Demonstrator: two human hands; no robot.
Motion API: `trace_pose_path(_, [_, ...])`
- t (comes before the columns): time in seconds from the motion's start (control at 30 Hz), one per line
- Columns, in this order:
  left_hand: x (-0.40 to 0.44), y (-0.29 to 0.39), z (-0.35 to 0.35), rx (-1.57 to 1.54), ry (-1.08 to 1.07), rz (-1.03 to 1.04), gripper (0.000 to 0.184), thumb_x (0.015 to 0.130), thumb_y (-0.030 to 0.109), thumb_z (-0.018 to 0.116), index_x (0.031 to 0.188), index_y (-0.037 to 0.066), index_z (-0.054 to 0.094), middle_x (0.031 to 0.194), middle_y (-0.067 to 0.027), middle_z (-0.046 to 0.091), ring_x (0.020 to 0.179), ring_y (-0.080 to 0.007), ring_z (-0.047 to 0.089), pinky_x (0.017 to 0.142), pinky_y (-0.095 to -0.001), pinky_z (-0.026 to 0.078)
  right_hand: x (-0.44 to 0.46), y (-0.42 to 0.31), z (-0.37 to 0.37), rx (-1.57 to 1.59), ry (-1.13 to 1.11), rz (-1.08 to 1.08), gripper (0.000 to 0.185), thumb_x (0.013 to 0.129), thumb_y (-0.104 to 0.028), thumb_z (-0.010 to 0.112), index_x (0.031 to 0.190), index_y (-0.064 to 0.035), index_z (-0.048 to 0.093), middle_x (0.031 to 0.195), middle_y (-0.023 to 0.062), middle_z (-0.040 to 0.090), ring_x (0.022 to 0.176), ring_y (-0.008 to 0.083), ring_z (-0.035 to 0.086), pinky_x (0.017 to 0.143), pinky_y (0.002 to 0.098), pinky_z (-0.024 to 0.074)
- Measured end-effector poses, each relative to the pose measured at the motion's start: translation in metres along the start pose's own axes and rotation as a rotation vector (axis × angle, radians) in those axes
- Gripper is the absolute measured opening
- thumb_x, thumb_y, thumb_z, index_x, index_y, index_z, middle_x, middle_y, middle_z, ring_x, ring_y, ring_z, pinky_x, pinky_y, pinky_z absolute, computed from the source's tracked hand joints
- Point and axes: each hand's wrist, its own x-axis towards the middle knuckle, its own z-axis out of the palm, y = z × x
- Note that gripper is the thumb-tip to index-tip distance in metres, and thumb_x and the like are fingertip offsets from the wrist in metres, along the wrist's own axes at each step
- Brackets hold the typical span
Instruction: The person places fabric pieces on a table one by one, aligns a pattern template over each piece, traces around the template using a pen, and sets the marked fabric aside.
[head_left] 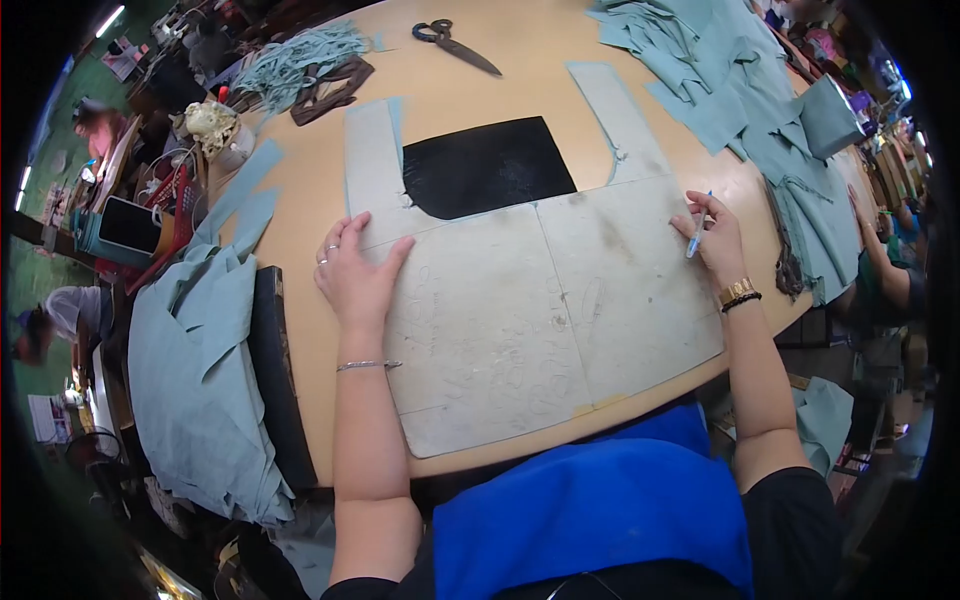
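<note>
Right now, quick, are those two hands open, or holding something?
Left hand: open, thumb spread, at the pale template's left edge.
Right hand: closed on a pen, by the template's right edge.

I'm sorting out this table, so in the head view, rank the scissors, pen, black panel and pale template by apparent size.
1. Pale template
2. Black panel
3. Scissors
4. Pen
</note>
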Motion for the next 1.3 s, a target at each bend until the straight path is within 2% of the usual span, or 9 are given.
trace_pose_path(0.27, [0.004, -0.007, 0.001, -0.098, -0.030, -0.023, 0.059, 0.067, 0.039, 0.083, 0.116, 0.012, 0.066, 0.129, -0.0086, 0.055, 0.122, -0.0283, 0.047, 0.103, -0.0410, 0.036, -0.001, 0.002, 0.003, -0.097, 0.041, -0.047, 0.047, 0.072, -0.016, 0.085, 0.112, -0.0055, 0.064, 0.095, -0.0032, 0.058, 0.071, 0.0059, 0.052, 0.062, 0.0233, 0.0477])
trace_pose_path(0.57, [0.004, -0.012, 0.003, -0.087, -0.007, 0.026, 0.059, 0.065, 0.040, 0.084, 0.115, 0.012, 0.067, 0.128, -0.0117, 0.056, 0.117, -0.0300, 0.051, 0.100, -0.0418, 0.040, 0.000, -0.005, 0.001, -0.224, 0.012, -0.045, 0.044, 0.072, -0.022, 0.085, 0.108, -0.0060, 0.065, 0.093, 0.0035, 0.065, 0.076, 0.0100, 0.058, 0.067, 0.0278, 0.0500])
trace_pose_path(0.67, [0.003, -0.007, -0.001, -0.094, -0.028, 0.001, 0.057, 0.067, 0.038, 0.084, 0.115, 0.012, 0.068, 0.127, -0.0136, 0.056, 0.120, -0.0297, 0.050, 0.101, -0.0411, 0.040, 0.000, -0.026, -0.004, -0.591, -0.064, -0.136, 0.043, 0.075, -0.029, 0.082, 0.106, -0.0046, 0.065, 0.092, 0.0065, 0.066, 0.078, 0.0151, 0.060, 0.072, 0.0302, 0.0500])
trace_pose_path(0.7, [0.003, -0.005, -0.002, -0.101, -0.035, -0.011, 0.056, 0.068, 0.037, 0.084, 0.116, 0.012, 0.068, 0.127, -0.0144, 0.057, 0.121, -0.0296, 0.050, 0.102, -0.0407, 0.040, -0.005, -0.036, -0.004, -0.680, -0.049, -0.257, 0.039, 0.083, -0.031, 0.075, 0.109, -0.0037, 0.065, 0.092, 0.0091, 0.065, 0.080, 0.0197, 0.060, 0.076, 0.0313, 0.0494])
trace_pose_path(0.8, [0.002, -0.005, -0.002, -0.059, -0.019, -0.007, 0.055, 0.069, 0.038, 0.083, 0.117, 0.015, 0.068, 0.127, -0.0139, 0.056, 0.121, -0.0286, 0.050, 0.101, -0.0409, 0.041, 0.018, -0.023, 0.028, -0.329, 0.112, -0.570, 0.033, 0.090, -0.027, 0.068, 0.113, -0.0038, 0.065, 0.092, 0.0088, 0.065, 0.083, 0.0181, 0.060, 0.078, 0.0321, 0.0494])
trace_pose_path(0.97, [0.002, -0.003, -0.003, -0.036, -0.043, 0.010, 0.053, 0.071, 0.040, 0.081, 0.117, 0.018, 0.070, 0.127, -0.0133, 0.054, 0.121, -0.0283, 0.049, 0.100, -0.0418, 0.041, 0.001, -0.092, 0.121, 0.319, -0.316, -0.294, 0.028, 0.093, -0.021, 0.063, 0.117, -0.0048, 0.065, 0.105, 0.0082, 0.068, 0.091, 0.0130, 0.064, 0.081, 0.0273, 0.0512])
trace_pose_path(1.03, [0.002, -0.004, -0.004, -0.019, -0.047, 0.022, 0.052, 0.071, 0.041, 0.080, 0.117, 0.018, 0.070, 0.127, -0.0136, 0.054, 0.121, -0.0287, 0.049, 0.100, -0.0421, 0.040, 0.003, -0.107, 0.166, 0.267, -0.455, -0.436, 0.027, 0.092, -0.017, 0.063, 0.115, -0.0022, 0.065, 0.104, 0.0085, 0.070, 0.088, 0.0127, 0.066, 0.078, 0.0243, 0.0529])
trace_pose_path(1.13, [0.002, -0.003, -0.005, 0.025, -0.053, 0.038, 0.051, 0.073, 0.043, 0.079, 0.116, 0.018, 0.070, 0.127, -0.0144, 0.054, 0.121, -0.0295, 0.049, 0.100, -0.0422, 0.041, -0.008, -0.131, 0.221, 0.419, -0.572, -0.367, 0.021, 0.088, -0.015, 0.064, 0.103, -0.0003, 0.068, 0.086, 0.0070, 0.071, 0.074, 0.0089, 0.065, 0.066, 0.0223, 0.0516])
trace_pose_path(1.3, [0.002, -0.008, -0.002, 0.003, -0.071, 0.036, 0.053, 0.074, 0.048, 0.075, 0.118, 0.018, 0.069, 0.129, -0.0141, 0.053, 0.123, -0.0300, 0.046, 0.100, -0.0464, 0.035, -0.005, -0.136, 0.267, 0.307, -0.557, -0.522, 0.014, 0.080, -0.012, 0.064, 0.085, 0.0006, 0.064, 0.073, 0.0073, 0.067, 0.067, 0.0105, 0.062, 0.062, 0.0255, 0.0503])
